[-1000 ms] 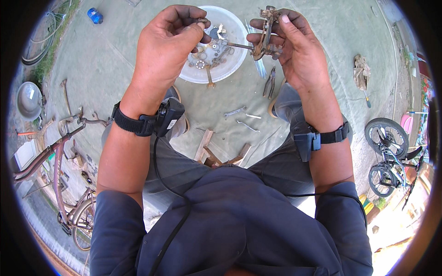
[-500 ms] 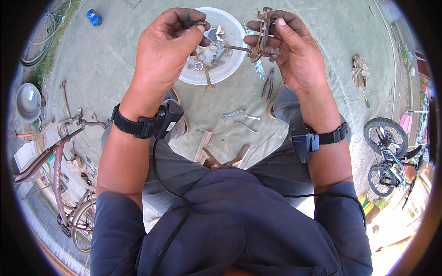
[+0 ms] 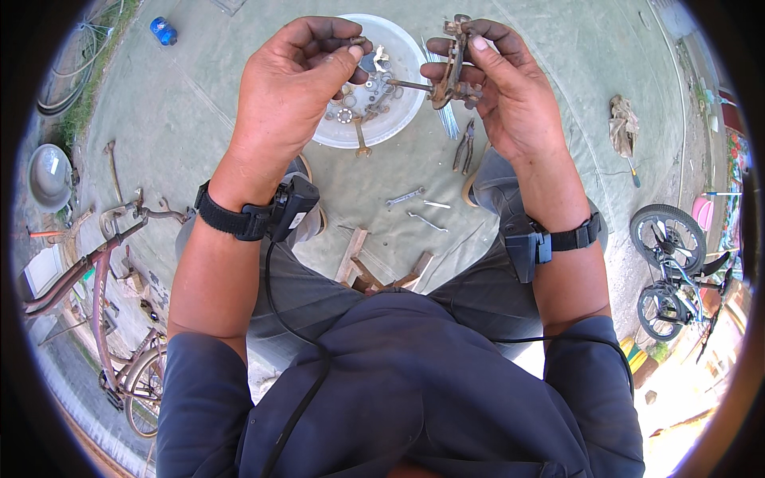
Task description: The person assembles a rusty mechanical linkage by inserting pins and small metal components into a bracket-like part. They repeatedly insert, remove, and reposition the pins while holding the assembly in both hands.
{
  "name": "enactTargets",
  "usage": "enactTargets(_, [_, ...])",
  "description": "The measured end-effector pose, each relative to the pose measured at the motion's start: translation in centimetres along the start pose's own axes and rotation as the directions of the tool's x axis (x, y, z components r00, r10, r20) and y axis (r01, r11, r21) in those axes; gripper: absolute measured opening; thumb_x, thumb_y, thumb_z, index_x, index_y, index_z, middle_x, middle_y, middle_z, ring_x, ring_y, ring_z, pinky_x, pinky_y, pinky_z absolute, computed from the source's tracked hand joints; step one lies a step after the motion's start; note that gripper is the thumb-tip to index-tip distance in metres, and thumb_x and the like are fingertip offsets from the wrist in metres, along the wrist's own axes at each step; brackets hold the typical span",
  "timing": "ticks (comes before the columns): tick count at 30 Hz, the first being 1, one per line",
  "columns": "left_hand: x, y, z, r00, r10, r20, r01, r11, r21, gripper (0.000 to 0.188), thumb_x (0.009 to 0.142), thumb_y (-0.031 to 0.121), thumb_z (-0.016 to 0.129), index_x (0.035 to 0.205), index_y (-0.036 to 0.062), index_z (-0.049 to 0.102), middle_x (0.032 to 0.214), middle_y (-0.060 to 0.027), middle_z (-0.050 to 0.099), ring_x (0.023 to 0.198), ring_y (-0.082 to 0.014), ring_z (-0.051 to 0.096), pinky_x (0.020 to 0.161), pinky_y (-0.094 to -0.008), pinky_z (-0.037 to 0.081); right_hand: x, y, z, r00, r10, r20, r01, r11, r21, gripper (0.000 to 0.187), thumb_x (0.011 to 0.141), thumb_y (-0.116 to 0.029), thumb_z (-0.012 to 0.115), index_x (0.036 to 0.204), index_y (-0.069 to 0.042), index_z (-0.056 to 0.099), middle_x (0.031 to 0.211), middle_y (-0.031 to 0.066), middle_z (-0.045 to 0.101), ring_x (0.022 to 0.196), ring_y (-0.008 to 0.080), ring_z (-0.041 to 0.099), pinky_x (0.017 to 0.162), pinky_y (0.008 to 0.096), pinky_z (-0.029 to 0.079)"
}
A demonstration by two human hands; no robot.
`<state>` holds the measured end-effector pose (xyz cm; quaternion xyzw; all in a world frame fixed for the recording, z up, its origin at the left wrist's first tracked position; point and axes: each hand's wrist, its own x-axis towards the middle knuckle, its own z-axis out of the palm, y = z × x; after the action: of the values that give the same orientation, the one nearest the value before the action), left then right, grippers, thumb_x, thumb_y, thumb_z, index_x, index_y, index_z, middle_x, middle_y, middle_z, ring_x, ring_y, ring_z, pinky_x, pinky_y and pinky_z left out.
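My left hand point(image 3: 291, 84) is closed, pinching a small dark metal piece point(image 3: 360, 41) between thumb and fingertips; its exact kind does not show. Held upright in my right hand point(image 3: 514, 92) is a rusty metal bracket-like part point(image 3: 452, 72), with thumb and fingers around it. From its lower end a thin bolt-like rod point(image 3: 410, 84) points left toward my left hand. Beneath both hands, a round whitish basin point(image 3: 335, 137) on the ground contains rings, washers and other small greasy parts. A rusty spanner-shaped piece point(image 3: 362, 139) leans across its near rim.
Pliers point(image 3: 464, 147), thin metal spokes point(image 3: 448, 119) and small spanners point(image 3: 406, 196) lie on the green ground sheet. A wooden frame point(image 3: 355, 259) stands between my legs. At left are an old bicycle point(image 3: 100, 303) and a metal bowl point(image 3: 49, 177); at right, another bicycle point(image 3: 673, 263).
My left hand has shifted slightly to the right, with the small metal piece still pinched. My right hand and the rusty part have barely moved.
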<state>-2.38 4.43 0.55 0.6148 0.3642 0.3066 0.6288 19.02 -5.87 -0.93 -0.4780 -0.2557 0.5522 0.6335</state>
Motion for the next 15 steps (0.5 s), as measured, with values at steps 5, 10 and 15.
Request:
enactTargets(5, [-0.1,0.0,0.1,1.000,-0.005,0.018,0.005,1.000,0.030,0.026,0.095,0.010,0.069,0.118,-0.0005,0.065,0.103,-0.0082,0.073,0.082,-0.0115,0.067,0.066,-0.0233,0.048,-0.1,0.0,0.1,1.000,0.013,0.006,-0.013,0.999,0.034,0.025,0.103,-0.021,0.058,0.122,-0.006,0.053,0.112,0.0177,0.070,0.100,0.0302,0.072,0.085,0.0387,0.059])
enactTargets(10, [-0.2,-0.4,0.8,0.998,-0.010,0.058,0.010,1.000,0.000,0.021,0.092,0.007,0.071,0.112,-0.0010,0.068,0.094,-0.0038,0.071,0.084,-0.0080,0.067,0.070,-0.0219,0.054,0.0,0.1,0.1,1.000,0.030,0.000,-0.030,0.996,0.082,0.026,0.103,-0.021,0.058,0.122,-0.005,0.052,0.113,0.0183,0.068,0.104,0.0311,0.071,0.091,0.0423,0.056])
enactTargets(15, [-0.6,-0.4,1.3,0.993,-0.043,0.109,0.040,0.999,0.022,0.020,0.092,0.004,0.070,0.111,-0.0020,0.068,0.099,-0.0058,0.071,0.087,-0.0081,0.067,0.078,-0.0240,0.057,0.1,0.3,0.0,0.999,0.035,-0.009,-0.034,0.995,0.096,0.026,0.102,-0.021,0.058,0.122,-0.005,0.052,0.115,0.0189,0.067,0.106,0.0318,0.070,0.096,0.0445,0.054])
